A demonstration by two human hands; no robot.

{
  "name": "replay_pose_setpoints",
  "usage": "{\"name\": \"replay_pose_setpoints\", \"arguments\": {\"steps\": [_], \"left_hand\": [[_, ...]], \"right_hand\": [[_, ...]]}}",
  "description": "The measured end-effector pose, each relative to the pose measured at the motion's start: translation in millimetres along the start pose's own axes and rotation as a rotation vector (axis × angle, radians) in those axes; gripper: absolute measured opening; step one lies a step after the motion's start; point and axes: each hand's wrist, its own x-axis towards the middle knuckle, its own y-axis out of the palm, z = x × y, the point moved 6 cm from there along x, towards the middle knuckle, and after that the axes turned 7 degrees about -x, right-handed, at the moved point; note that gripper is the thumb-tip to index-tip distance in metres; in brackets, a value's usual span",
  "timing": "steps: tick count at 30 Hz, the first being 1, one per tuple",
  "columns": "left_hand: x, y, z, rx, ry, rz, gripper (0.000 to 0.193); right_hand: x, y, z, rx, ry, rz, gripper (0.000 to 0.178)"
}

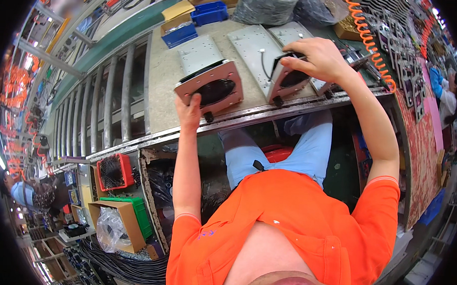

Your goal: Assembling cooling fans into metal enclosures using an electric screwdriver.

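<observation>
Two grey metal housings with square front plates and round black openings lie on the workbench. My left hand grips the lower front edge of the left housing, thumb on its pinkish plate. My right hand rests over the top of the right housing, fingers curled at its black opening, where a short white wire sticks up.
Blue bins and a cardboard box stand at the bench's back. An orange coiled hose hangs at right over a tool. Roller conveyor rails run at left. A red basket and cartons sit below. Another person works at far right.
</observation>
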Motion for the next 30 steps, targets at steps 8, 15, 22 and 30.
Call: {"name": "replay_pose_setpoints", "arguments": {"steps": [8, 15, 22, 30], "left_hand": [[-30, -62, 38, 0.239, 0.067, -0.027, 0.086], [-15, 10, -1, 0.001, -0.021, -0.485, 0.078], [-57, 21, -90, 0.808, 0.308, -0.528, 0.047], [-82, 258, -233, 0.567, 0.926, 0.534, 0.015]], "right_hand": [[-104, -30, 7, -0.008, -0.129, -0.848, 0.039], [-205, 17, -87, 0.214, 0.545, -0.999, 0.030], [-218, 81, -124, 0.599, 0.785, -0.872, 0.028], [-217, 146, -112, 0.851, 0.845, -0.722, 0.024]]}}
